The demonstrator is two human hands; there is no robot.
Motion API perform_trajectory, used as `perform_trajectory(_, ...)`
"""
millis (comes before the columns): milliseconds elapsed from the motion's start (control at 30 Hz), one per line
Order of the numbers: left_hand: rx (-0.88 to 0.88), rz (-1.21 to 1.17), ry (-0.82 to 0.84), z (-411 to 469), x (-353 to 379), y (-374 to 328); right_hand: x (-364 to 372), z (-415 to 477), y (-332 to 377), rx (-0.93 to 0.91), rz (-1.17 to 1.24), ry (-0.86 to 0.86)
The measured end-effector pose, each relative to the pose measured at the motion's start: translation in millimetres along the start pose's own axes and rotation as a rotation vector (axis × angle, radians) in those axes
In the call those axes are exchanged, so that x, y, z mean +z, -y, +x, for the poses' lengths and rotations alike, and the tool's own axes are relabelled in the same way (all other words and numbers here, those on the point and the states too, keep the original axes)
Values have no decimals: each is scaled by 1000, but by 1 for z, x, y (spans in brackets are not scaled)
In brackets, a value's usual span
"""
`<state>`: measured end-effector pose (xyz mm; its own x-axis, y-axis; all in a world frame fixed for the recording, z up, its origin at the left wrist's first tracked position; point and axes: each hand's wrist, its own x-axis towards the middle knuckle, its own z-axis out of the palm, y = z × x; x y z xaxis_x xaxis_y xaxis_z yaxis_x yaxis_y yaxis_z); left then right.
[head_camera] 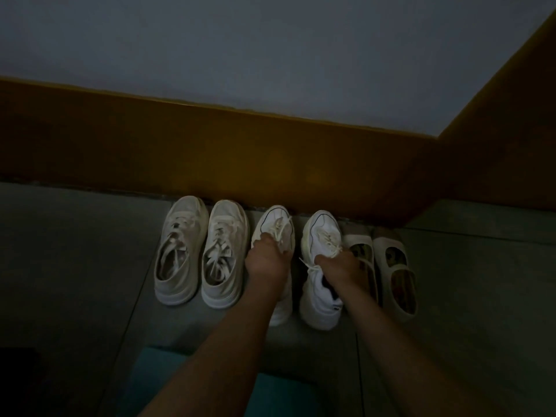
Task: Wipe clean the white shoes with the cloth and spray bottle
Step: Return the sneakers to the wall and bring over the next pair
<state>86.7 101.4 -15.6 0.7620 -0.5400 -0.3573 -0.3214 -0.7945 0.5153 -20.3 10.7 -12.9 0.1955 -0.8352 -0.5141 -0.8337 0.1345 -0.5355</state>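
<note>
My left grip [266, 261] holds the left white shoe [275, 219] at its top, fingers curled around it. My right grip [341, 267] holds the right white shoe [323, 233] by its laces. Both shoes sit on the grey floor [75, 266], toes by the orange wall strip [210, 152]. 2 cream sneakers [180, 251] stand just left, and 2 flat shoes [397, 266] just right.

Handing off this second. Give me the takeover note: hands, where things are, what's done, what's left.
Left hand grips the left white sneaker at its laces; right hand grips the right white sneaker at its opening.
Both sit in the row against the wall, cream pair on their left, strap shoes on their right.
Cloth and spray bottle: not in view.
Done: nothing visible. Left: spraying, wiping.
</note>
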Motion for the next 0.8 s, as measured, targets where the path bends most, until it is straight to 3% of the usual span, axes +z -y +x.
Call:
perform_trajectory(433, -16, 37, -11, 31, 31, 3, 30, 25, -2, -107, -129, -92)
perform_trajectory(667, -19, 56, -38, 28, 34, 6, 31, 33, 1, -92, -169, -103)
perform_trajectory(800, -28, 39, 26, 30, 33, 9, 33, 28, -2, -54, -110, -67)
